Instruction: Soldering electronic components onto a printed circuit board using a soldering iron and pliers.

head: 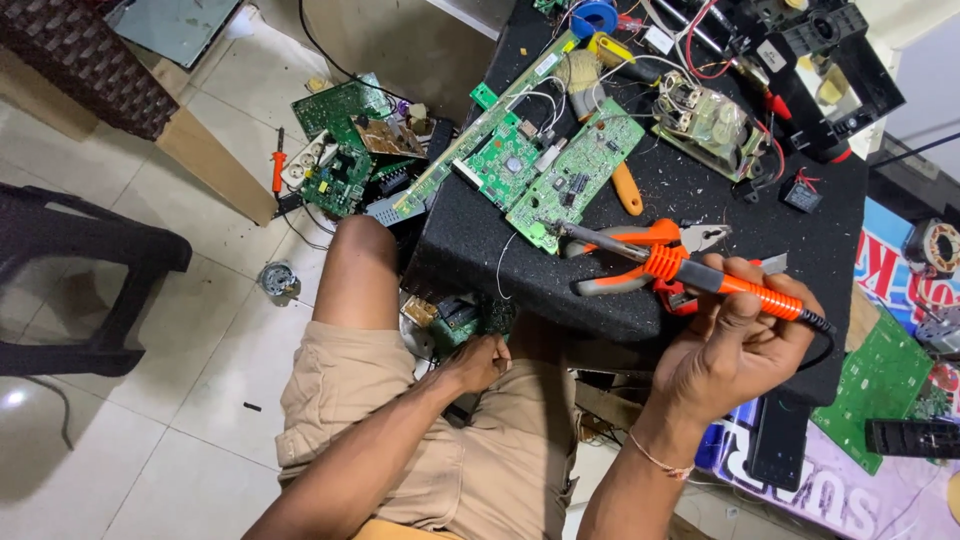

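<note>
Tiled floor littered with circuit boards, and a black desk (700, 215) above the knees: the right hand (735, 345) grips an orange soldering iron (690, 272), tip touching the green circuit board's (575, 175) edge, soldering seemingly just underway. The left hand (478, 362) rests curled on the lap, empty. A blue-and-red printed sheet (890, 270) lies at right.

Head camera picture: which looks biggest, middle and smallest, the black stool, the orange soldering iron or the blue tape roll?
1. Black stool, by far the largest as it looks here.
2. Orange soldering iron, held in the right hand; it is nearer the camera, so it may look bigger than it is.
3. Blue tape roll, the smallest, far back on the table.
</note>
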